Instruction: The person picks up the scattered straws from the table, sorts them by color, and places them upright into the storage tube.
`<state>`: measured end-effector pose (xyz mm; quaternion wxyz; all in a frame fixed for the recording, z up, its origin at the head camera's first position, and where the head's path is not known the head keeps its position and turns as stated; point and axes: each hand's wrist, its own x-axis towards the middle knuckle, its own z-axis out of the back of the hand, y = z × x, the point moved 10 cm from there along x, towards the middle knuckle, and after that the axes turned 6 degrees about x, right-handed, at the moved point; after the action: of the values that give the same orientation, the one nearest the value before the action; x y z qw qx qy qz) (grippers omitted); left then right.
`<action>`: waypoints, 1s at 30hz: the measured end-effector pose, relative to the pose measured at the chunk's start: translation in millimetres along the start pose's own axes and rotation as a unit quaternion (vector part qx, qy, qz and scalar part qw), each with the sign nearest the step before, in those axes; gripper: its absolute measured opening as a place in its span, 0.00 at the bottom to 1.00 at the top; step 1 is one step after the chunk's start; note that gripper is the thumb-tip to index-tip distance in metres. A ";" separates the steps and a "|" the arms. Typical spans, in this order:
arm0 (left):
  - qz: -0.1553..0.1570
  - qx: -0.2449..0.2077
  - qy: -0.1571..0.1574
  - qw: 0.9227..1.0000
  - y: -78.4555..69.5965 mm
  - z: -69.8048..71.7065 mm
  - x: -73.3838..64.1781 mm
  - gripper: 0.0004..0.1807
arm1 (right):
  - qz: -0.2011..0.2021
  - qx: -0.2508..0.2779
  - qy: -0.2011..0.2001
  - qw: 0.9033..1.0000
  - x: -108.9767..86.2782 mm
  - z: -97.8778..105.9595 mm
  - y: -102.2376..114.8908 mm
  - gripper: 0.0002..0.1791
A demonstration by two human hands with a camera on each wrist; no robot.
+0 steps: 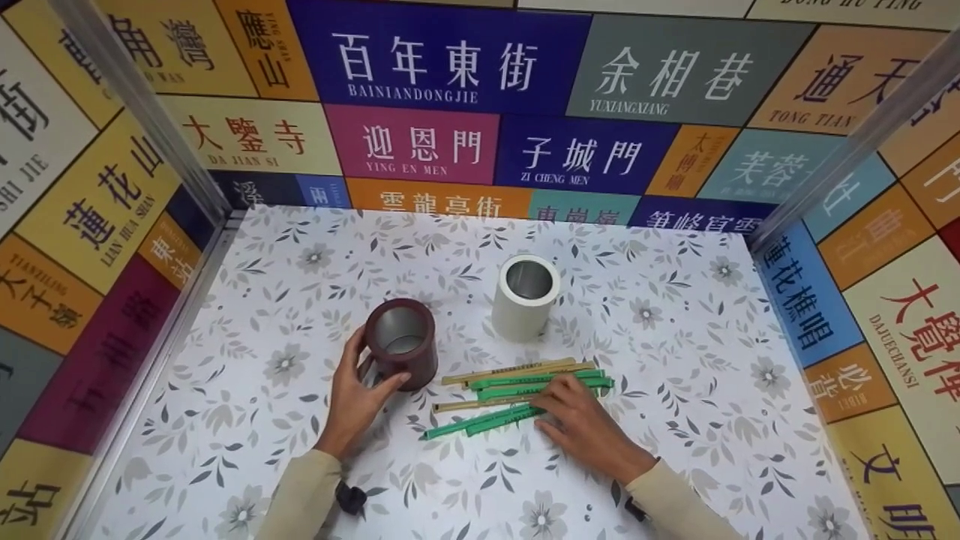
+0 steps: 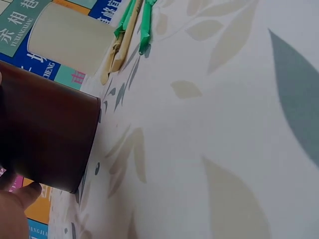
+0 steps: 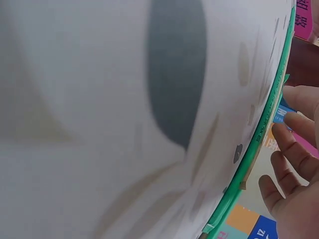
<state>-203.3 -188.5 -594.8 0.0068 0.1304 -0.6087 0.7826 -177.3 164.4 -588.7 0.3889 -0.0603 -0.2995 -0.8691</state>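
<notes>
My left hand [image 1: 355, 401] holds a dark red cylindrical cup [image 1: 420, 366] by its side, thumb at the front and fingers around the left. The cup stands upright, its metal-lined inside showing nothing in it. Right of it lies a loose row of slim stick-like packets, several green [image 1: 499, 392] and several tan [image 1: 469, 377], with small print. Over their right ends is my right hand [image 1: 589, 424]. In the right wrist view its fingers [image 3: 294, 152] are loosely bent and apart, beside a green packet [image 3: 260, 132], gripping nothing visible.
A white cylindrical cup [image 1: 519, 319] stands upright behind the packets. The table [image 1: 645, 465] has a white cover with a grey leaf and flower print. Walls with coloured sign panels [image 1: 420, 146] enclose the back and both sides.
</notes>
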 end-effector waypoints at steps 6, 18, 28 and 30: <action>0.007 0.002 -0.001 1.000 5.9 -3.0 -3.1 0.58 | 0.032 -0.059 0.012 0.998 0.0 -4.0 4.1 0.10; 0.021 0.018 0.002 1.000 8.9 -5.3 -0.8 0.57 | 0.114 -0.223 0.064 0.966 10.3 -9.8 27.8 0.10; 0.017 0.022 0.000 1.000 9.0 -4.8 -0.7 0.56 | 0.125 -0.305 0.131 0.935 23.3 -18.7 35.4 0.10; 0.011 0.021 0.001 1.000 8.0 -5.4 -0.3 0.56 | 0.122 -0.302 0.132 0.936 23.8 -17.7 34.7 0.09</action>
<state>-205.4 -185.4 -603.6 -0.0039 0.1229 -0.5934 0.7954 -166.8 121.2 -578.7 0.4916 -0.0963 0.0406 -0.8645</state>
